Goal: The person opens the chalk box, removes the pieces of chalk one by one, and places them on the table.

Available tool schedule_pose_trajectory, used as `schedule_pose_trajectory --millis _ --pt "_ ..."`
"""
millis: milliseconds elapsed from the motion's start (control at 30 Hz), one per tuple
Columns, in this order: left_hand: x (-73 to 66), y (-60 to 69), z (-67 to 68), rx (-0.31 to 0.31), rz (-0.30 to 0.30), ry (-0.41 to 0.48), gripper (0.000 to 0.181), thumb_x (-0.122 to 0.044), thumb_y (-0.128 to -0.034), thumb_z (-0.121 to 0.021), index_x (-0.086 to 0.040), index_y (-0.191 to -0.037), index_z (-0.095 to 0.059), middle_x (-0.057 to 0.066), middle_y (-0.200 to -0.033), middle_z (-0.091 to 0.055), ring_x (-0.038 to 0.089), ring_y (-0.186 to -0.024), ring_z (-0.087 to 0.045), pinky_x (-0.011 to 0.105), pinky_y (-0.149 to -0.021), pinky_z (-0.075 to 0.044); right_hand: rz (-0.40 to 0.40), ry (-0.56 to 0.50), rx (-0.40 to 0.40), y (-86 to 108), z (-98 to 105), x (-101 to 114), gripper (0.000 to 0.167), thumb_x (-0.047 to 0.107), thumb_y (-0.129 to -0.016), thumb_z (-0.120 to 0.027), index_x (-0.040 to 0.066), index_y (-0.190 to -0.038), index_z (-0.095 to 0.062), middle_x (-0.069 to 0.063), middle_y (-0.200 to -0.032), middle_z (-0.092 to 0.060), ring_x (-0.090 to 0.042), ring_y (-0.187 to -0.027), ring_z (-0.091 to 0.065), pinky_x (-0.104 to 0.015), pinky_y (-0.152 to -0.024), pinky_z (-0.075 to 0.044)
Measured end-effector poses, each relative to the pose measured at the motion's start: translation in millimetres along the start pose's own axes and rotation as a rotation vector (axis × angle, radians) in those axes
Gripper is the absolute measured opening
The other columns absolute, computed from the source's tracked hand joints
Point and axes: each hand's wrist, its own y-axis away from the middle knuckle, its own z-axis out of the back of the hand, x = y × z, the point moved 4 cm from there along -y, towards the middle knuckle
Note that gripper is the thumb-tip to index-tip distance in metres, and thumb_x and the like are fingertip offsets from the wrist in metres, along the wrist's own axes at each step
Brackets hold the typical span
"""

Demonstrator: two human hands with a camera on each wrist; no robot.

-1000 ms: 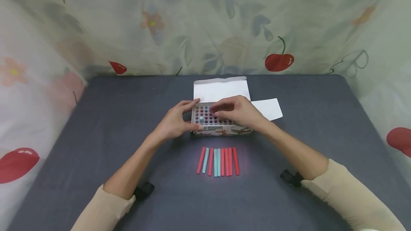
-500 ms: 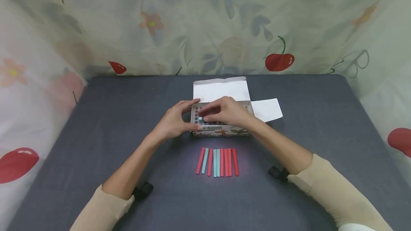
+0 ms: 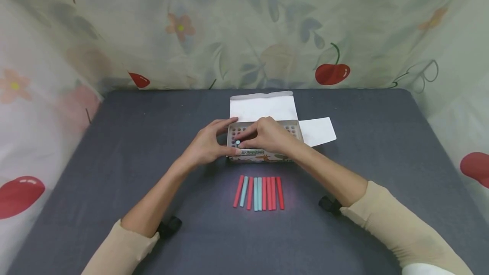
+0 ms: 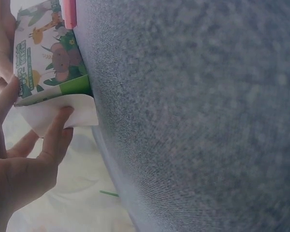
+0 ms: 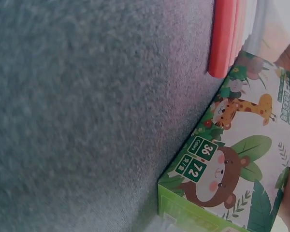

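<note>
A white cardboard box (image 3: 267,158) with animal pictures stands open, its tray full of small round holes. My left hand (image 3: 208,143) grips the box's left end, thumb at the front edge and fingers toward the back. In the left wrist view, those fingers touch a white side flap (image 4: 82,112). Over the tray, my right hand (image 3: 272,134) pinches the top of a light blue chalk stick (image 3: 238,142) standing in a hole near the left front. Its lower part is hidden, and my right hand covers much of the tray's middle.
Several red, pink and light blue chalk sticks (image 3: 264,193) lie in a row before the box. The raised lid (image 3: 263,108) leans back, and another white flap (image 3: 318,130) sticks out right. Dark grey cloth (image 3: 160,113) covers the table; a patterned curtain hangs behind.
My right hand has moved left across the tray to the light blue chalk stick and taken hold of its top. The stick's top looks slightly lower. My left hand stays on the box.
</note>
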Motion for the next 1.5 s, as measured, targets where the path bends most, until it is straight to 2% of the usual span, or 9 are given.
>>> schedule_pose_trajectory --millis 200,467,833,1133,1267,1367,1500 --pt "-0.2 0.6 0.0 -0.006 0.003 0.011 0.085 -0.025 -0.0809 -0.085 -0.025 -0.153 -0.041 0.008 -0.147 -0.042 0.033 -0.138 -0.042 0.053 -0.100 -0.049 0.032 0.022 -0.074 1.7 0 -1 0.019 0.023 -0.087 -0.079 0.015 -0.104 -0.081 0.005 -0.095 -0.076 -0.006 -0.081 -0.066 -0.026 -0.066 -0.052" --pt "1.7 -0.6 -0.7 -0.019 -0.008 0.003 0.085 -0.025 -0.0798 -0.086 -0.025 -0.153 -0.042 0.008 -0.143 -0.044 0.031 -0.135 -0.045 0.051 -0.099 -0.050 0.073 -0.047 -0.133 6.6 2 1 0.017 0.022 -0.093 -0.073 0.016 -0.107 -0.077 0.008 -0.097 -0.074 -0.008 -0.083 -0.063 -0.028 -0.073 -0.052" --pt "1.0 -0.7 -0.2 -0.025 -0.009 -0.010 0.085 -0.027 -0.0789 -0.087 -0.025 -0.152 -0.043 0.007 -0.140 -0.046 0.031 -0.135 -0.046 0.051 -0.098 -0.050 0.092 -0.202 -0.152 10.2 4 2 0.016 0.018 -0.092 -0.074 0.012 -0.107 -0.076 0.004 -0.097 -0.073 -0.011 -0.082 -0.070 -0.029 -0.072 -0.057" --pt "3.0 2.5 -2.1 -0.042 -0.024 0.019 0.084 -0.026 -0.0798 -0.086 -0.022 -0.152 -0.043 0.008 -0.145 -0.046 0.030 -0.136 -0.045 0.050 -0.100 -0.051 0.081 -0.235 -0.193 13.8 6 2 0.016 0.017 -0.093 -0.073 0.009 -0.106 -0.076 0.000 -0.097 -0.074 -0.015 -0.075 -0.072 -0.030 -0.070 -0.060" --pt "2.4 2.4 -2.0 -0.057 -0.032 -0.008 0.084 -0.026 -0.0798 -0.086 -0.021 -0.152 -0.044 0.008 -0.145 -0.047 0.030 -0.134 -0.047 0.047 -0.096 -0.053 0.066 -0.246 -0.210 16.5 8 1 0.015 0.017 -0.093 -0.073 0.009 -0.105 -0.076 0.000 -0.096 -0.074 -0.016 -0.074 -0.072 -0.032 -0.069 -0.059" --pt "1.3 2.0 -1.4 -0.056 -0.031 0.007 0.084 -0.024 -0.0794 -0.086 -0.020 -0.152 -0.044 0.008 -0.144 -0.047 0.030 -0.124 -0.056 0.043 -0.089 -0.057 0.058 -0.266 -0.229 18.1 10 1 0.017 0.018 -0.093 -0.073 0.008 -0.106 -0.075 -0.002 -0.096 -0.074 -0.017 -0.074 -0.072 -0.034 -0.070 -0.060" --pt "0.5 2.1 -0.8 -0.046 -0.024 0.036 0.084 -0.022 -0.0794 -0.086 -0.019 -0.152 -0.043 0.009 -0.144 -0.046 0.031 -0.116 -0.061 0.039 -0.083 -0.060 0.045 -0.304 -0.269 20.3 13 2 0.019 0.018 -0.092 -0.073 0.007 -0.108 -0.075 -0.006 -0.094 -0.074 -0.021 -0.072 -0.073 -0.036 -0.068 -0.061"
